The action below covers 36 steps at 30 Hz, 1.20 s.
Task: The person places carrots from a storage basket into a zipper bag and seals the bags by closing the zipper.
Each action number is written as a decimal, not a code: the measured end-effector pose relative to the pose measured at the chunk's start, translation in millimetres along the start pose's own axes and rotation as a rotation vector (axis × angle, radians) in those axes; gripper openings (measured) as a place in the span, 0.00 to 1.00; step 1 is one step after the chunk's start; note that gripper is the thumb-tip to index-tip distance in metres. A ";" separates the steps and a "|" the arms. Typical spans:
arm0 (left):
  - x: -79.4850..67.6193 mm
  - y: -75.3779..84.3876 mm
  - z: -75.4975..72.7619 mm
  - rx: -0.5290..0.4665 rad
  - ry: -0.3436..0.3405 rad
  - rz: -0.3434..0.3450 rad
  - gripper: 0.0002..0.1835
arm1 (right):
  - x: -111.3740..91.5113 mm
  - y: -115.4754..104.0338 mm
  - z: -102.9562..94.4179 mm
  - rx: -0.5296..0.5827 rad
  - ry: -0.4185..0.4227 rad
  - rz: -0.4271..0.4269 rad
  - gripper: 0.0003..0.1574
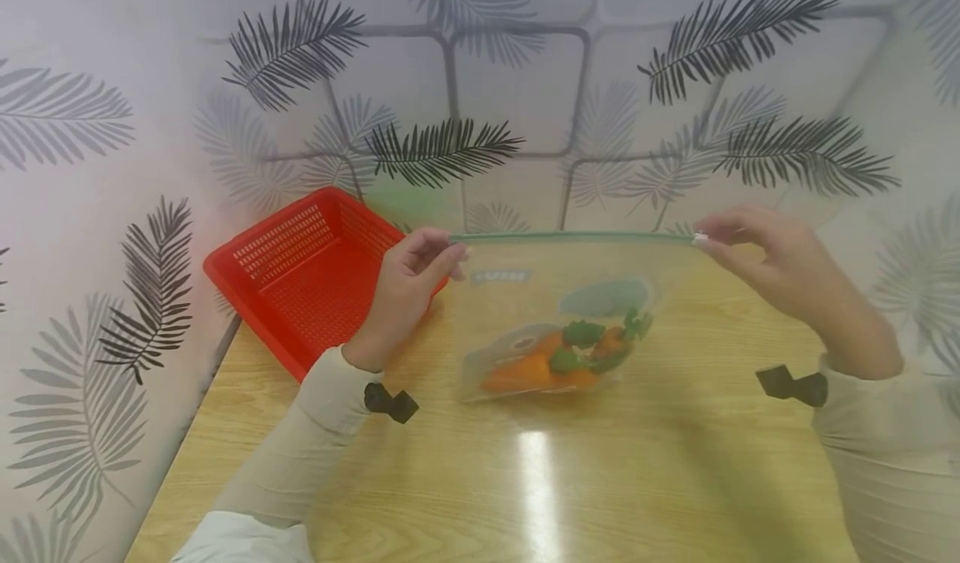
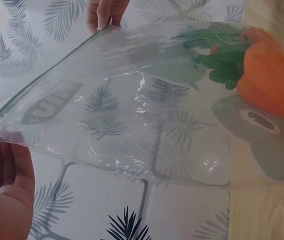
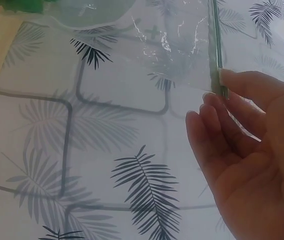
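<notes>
A clear zip bag [image 1: 517,296] hangs upright over the table, its green zip strip [image 1: 570,235] stretched straight along the top. Inside, at the bottom, lie orange carrots [image 1: 525,370] with green leafy pieces [image 2: 227,62]. My left hand [image 1: 408,284] pinches the bag's top left corner between thumb and fingers. At the opposite corner my right hand [image 1: 772,259] pinches the zip's end, where a small white slider [image 1: 700,237] shows. In the right wrist view, thumb and fingertips meet on the green strip, and the other fingers are loosely bent.
A red plastic basket [image 1: 300,296] with slotted walls stands at the table's back left, partly behind my left hand. The wooden table [image 1: 450,480] reaches back to a wall [image 1: 517,88] patterned with leaves. Light glares on the tabletop in front of the bag.
</notes>
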State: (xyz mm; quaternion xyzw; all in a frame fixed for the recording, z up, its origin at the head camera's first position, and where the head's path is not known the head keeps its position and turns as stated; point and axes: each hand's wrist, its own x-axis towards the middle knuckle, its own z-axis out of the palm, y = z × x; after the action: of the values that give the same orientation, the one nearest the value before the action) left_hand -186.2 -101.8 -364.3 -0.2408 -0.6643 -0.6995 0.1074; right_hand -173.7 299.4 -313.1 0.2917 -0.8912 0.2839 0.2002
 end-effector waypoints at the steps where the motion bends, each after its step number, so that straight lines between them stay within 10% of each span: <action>1: -0.1 -0.6 -0.9 0.007 -0.003 -0.001 0.06 | -0.2 0.6 1.2 0.005 -0.004 0.012 0.14; 9: 3.9 1.5 -4.9 0.053 -0.037 0.011 0.09 | 0.1 -0.9 5.7 -0.020 0.007 0.054 0.11; 17: 13.4 37.0 -0.4 0.179 -0.038 0.001 0.08 | 4.2 -6.3 5.2 0.040 0.050 0.063 0.09; 27: 53.8 15.5 -23.6 0.300 -0.169 -0.038 0.12 | 23.7 -2.8 8.4 0.049 0.084 -0.006 0.12; 36: 85.0 25.2 -26.2 0.475 -0.197 -0.076 0.12 | 54.9 3.0 3.0 -0.072 0.013 0.134 0.14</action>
State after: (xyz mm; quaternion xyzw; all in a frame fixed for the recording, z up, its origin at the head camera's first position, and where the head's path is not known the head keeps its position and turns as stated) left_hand -252.6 -115.5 -301.4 -0.2508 -0.8257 -0.5005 0.0694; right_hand -217.4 277.2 -287.9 0.2222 -0.9170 0.2664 0.1968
